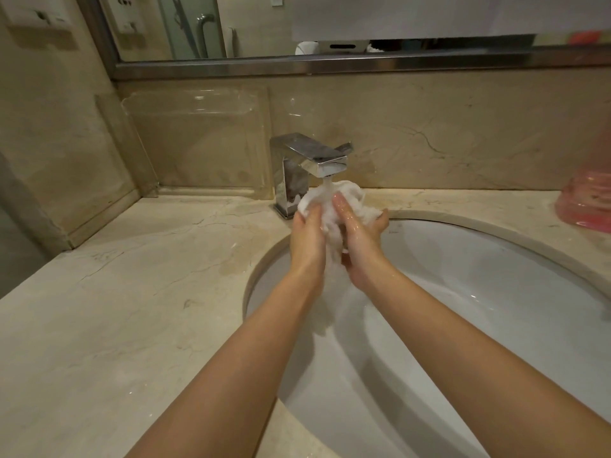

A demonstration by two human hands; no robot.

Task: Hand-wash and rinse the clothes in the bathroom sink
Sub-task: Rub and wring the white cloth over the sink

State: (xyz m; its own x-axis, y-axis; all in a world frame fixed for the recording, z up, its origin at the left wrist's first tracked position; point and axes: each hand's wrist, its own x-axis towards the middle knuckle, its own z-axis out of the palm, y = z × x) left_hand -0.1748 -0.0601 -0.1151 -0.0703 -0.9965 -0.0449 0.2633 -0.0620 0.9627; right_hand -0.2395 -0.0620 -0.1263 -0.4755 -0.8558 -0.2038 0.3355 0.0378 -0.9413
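Observation:
A bunched white cloth (pixel 344 200) is held up under the spout of the chrome faucet (pixel 309 166), and water runs onto it. My left hand (pixel 305 239) grips the cloth from the left side. My right hand (pixel 358 233) grips it from the right, with wet fingers curled over its front. A tail of the cloth hangs down between my wrists over the white oval sink (pixel 479 279). Water drips from it into the bowl.
The beige marble counter (pixel 132 309) surrounds the sink. A clear plastic tray (pixel 198 143) leans against the back wall to the left of the faucet. A pink translucent container (pixel 588 200) stands at the right edge. A mirror (pixel 264 28) hangs above.

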